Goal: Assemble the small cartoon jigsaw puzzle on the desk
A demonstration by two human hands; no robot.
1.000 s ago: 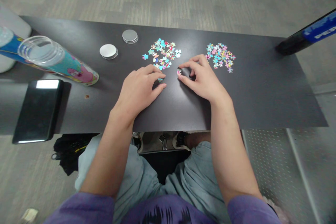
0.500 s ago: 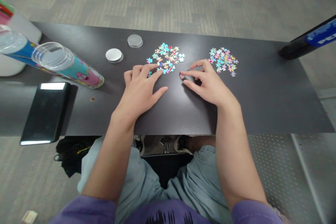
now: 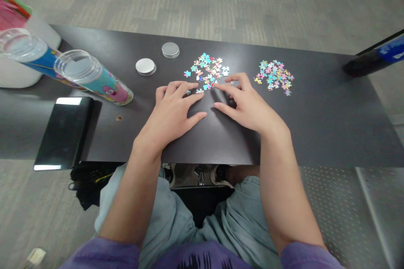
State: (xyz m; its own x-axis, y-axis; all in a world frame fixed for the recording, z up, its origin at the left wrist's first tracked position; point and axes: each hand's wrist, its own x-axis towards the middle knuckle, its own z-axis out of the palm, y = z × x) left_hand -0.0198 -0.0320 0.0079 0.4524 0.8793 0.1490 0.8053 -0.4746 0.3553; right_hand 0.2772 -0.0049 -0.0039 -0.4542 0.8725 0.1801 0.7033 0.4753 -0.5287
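Note:
A loose pile of small jigsaw puzzle pieces [image 3: 213, 67] lies on the dark table ahead of my hands. My left hand [image 3: 178, 105] rests at its near left edge, fingers spread, fingertips beside a few pieces. My right hand [image 3: 243, 101] is at the pile's near right edge. Its index fingertip meets a reddish piece there, while the thumb stays well apart with nothing visible between them. Some pieces are partly hidden behind my right fingers. Farther right lies a second pile of puzzle pieces [image 3: 274, 75], apart from the hand.
Two stacks of round lids [image 3: 145, 66] [image 3: 170, 49] sit left of the pieces. Clear-topped printed tubes [image 3: 109, 84] lean at the left, near a black rectangular device [image 3: 65, 132]. A dark cylinder with a blue label [image 3: 362, 63] stands at the right edge.
My right hand has moved left to the near pile, and its thumb and index finger have parted from the puzzle piece they pinched. The view has shifted slightly; my left hand stays spread.

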